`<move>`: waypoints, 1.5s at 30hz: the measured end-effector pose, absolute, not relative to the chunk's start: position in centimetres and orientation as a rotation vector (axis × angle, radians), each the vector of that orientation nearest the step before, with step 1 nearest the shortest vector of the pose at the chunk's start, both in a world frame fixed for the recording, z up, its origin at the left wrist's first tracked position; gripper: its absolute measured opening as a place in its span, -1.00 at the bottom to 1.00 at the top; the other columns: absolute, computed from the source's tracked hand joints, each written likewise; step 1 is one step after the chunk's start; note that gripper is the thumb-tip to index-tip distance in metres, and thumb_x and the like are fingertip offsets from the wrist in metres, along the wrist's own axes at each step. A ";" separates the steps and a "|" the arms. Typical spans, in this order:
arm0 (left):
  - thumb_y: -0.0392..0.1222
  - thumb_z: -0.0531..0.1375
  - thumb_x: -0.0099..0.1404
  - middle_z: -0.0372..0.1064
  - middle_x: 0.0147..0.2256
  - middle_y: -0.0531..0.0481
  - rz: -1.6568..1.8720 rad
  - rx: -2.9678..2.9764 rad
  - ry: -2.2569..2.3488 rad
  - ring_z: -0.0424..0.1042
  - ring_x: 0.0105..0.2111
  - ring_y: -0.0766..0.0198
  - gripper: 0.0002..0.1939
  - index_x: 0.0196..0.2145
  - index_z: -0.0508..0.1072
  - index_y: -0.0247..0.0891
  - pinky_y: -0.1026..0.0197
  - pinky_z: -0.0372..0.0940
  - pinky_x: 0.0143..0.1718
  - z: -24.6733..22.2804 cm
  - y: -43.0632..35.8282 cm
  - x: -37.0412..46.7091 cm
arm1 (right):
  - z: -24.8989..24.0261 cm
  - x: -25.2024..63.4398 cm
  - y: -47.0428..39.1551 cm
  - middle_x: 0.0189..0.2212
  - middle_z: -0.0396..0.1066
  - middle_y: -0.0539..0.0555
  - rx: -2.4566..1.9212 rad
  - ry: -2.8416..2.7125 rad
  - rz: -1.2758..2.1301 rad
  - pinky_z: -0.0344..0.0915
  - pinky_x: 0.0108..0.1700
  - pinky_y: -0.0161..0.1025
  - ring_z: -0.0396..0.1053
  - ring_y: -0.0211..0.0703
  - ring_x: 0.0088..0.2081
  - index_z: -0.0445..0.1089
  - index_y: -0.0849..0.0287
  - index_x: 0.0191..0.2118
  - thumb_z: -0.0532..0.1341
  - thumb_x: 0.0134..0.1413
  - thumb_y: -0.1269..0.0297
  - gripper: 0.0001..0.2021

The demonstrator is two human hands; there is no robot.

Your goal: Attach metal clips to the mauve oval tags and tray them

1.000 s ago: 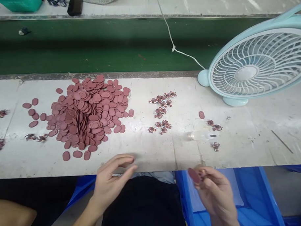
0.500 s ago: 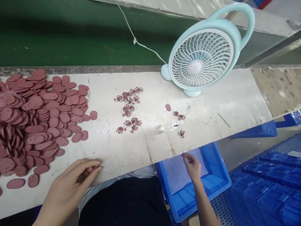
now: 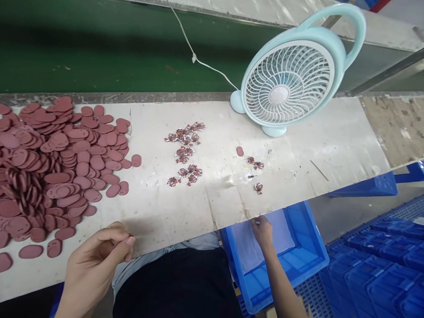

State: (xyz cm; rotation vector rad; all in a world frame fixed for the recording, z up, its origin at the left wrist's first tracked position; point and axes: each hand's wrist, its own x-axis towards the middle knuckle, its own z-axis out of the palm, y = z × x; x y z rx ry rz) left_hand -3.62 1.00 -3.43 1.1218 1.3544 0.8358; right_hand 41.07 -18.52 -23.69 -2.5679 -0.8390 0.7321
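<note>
My left hand (image 3: 102, 255) is at the table's front edge, thumb and fingertips pinched together. Whatever may be between them is hidden. Beside it on the left lies a large heap of flat oval reddish-brown pieces (image 3: 83, 156), some with small holes. My right hand (image 3: 262, 231) is curled closed above the near end of a blue bin (image 3: 308, 260), by the table edge; I cannot make out anything in its fingers. Small brown-and-white figured pieces (image 3: 184, 153) lie in clusters mid-table, and a few more (image 3: 258, 188) lie farther right. Near those is a small clear bottle (image 3: 238, 178) lying down.
A light-blue fan (image 3: 287, 82) stands at the back right of the white table (image 3: 158, 207), its cord (image 3: 194, 57) running up behind. One oval piece (image 3: 239, 151) and a thin stick (image 3: 319, 170) lie apart. Stacked blue crates (image 3: 386, 264) fill the lower right.
My left hand has drawn slightly left and down, its fingers closing tighter. My right hand has turned, its fingers curling in at the table edge. The view has shifted a little.
</note>
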 end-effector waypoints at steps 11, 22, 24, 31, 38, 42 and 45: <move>-0.13 0.46 0.09 0.49 0.14 -0.09 0.776 0.575 1.321 0.56 -0.26 0.15 -0.59 -0.06 0.65 -0.05 0.30 0.53 -0.41 -2.1 0.7 -4.3 | -13.2 38.3 -14.9 -0.49 0.38 -0.02 -2.210 -0.417 0.255 0.33 -0.41 -0.23 0.38 -0.16 -0.48 0.36 0.18 -0.24 0.27 0.20 -0.01 -0.68; -0.22 0.40 0.21 0.62 -0.07 -0.19 0.639 0.336 0.769 0.59 -0.19 0.15 -0.72 -0.08 0.64 -0.17 0.38 0.42 -0.41 -2.1 -1.3 2.9 | -4.1 28.5 -2.4 -0.43 0.29 -0.07 -0.548 0.092 1.699 -0.06 -0.82 -0.62 0.09 -0.47 -0.63 0.37 0.30 0.12 0.09 0.29 -0.23 -0.36; -0.24 0.40 0.21 0.61 -0.05 -0.19 0.638 0.289 0.690 0.59 -0.18 0.18 -0.70 -0.07 0.63 -0.18 0.42 0.40 -0.41 -2.0 -1.4 3.4 | -4.5 28.8 -0.4 -0.40 0.32 -0.08 -0.367 0.159 1.681 0.06 -0.76 -0.68 0.19 -0.50 -0.58 0.34 0.32 0.10 0.19 0.28 -0.10 -0.45; -0.26 0.40 0.22 0.62 -0.06 -0.20 0.689 0.210 0.645 0.61 -0.18 0.21 -0.71 -0.07 0.64 -0.22 0.39 0.43 -0.32 -1.7 -1.7 4.0 | -1.2 26.0 -1.6 -0.54 0.28 -0.14 -0.701 -0.017 1.548 0.16 -0.74 -0.56 0.08 -0.47 -0.70 0.43 0.18 -0.07 0.20 0.28 -0.05 -0.63; -0.23 0.40 0.24 0.64 -0.09 -0.14 0.678 0.136 0.644 0.60 -0.10 0.22 -0.71 -0.06 0.64 -0.23 0.32 0.42 -0.12 -1.5 -2.3 5.7 | 1.0 20.4 -5.3 -0.56 0.40 -0.05 -1.249 -0.599 1.046 0.27 -0.65 -0.30 0.28 -0.25 -0.67 0.39 0.07 -0.10 0.23 0.26 0.02 -0.75; -0.20 0.42 0.21 0.64 -0.09 -0.15 0.700 0.130 0.639 0.59 -0.13 0.23 -0.70 -0.07 0.65 -0.23 0.26 0.39 -0.06 -1.3 -2.2 5.9 | 0.5 19.9 -5.5 -0.53 0.46 0.00 -1.263 -0.740 0.812 0.37 -0.55 -0.12 0.40 -0.08 -0.60 0.38 0.07 -0.04 0.19 0.30 0.14 -0.80; -0.19 0.44 0.19 0.64 -0.08 -0.16 0.706 0.135 0.641 0.59 -0.18 0.21 -0.68 -0.08 0.65 -0.23 0.19 0.38 -0.04 -1.3 -2.2 5.9 | 0.5 19.8 -5.5 -0.51 0.47 0.02 -1.265 -0.791 0.754 0.38 -0.53 -0.06 0.42 -0.03 -0.57 0.38 0.08 -0.02 0.17 0.32 0.17 -0.80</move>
